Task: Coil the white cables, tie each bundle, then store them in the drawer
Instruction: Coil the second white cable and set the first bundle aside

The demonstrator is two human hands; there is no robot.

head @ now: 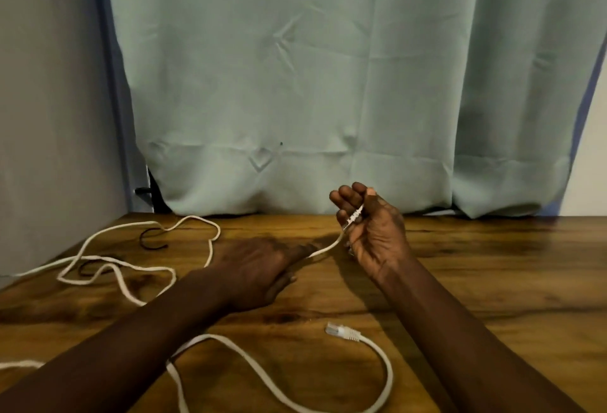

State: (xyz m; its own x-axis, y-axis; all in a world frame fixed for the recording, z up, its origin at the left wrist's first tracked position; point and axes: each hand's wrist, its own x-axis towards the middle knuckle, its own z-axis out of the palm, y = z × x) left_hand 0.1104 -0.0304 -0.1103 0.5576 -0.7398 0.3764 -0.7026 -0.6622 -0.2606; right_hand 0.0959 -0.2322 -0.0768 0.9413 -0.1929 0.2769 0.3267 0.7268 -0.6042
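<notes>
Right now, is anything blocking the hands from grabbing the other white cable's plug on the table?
Nothing visible blocks it. The loose plug lies uncovered on the table between the forearms. But both hands are busy: the right hand holds the first cable by its end, and the left hand touches that cable.

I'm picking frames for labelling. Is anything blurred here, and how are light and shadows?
Head view: the left hand is smeared by motion, the right hand and near plug are crisp; light is dim and soft, with a faint shadow beside the right hand on the table; no glare; curtain edges bow at the sides.
</notes>
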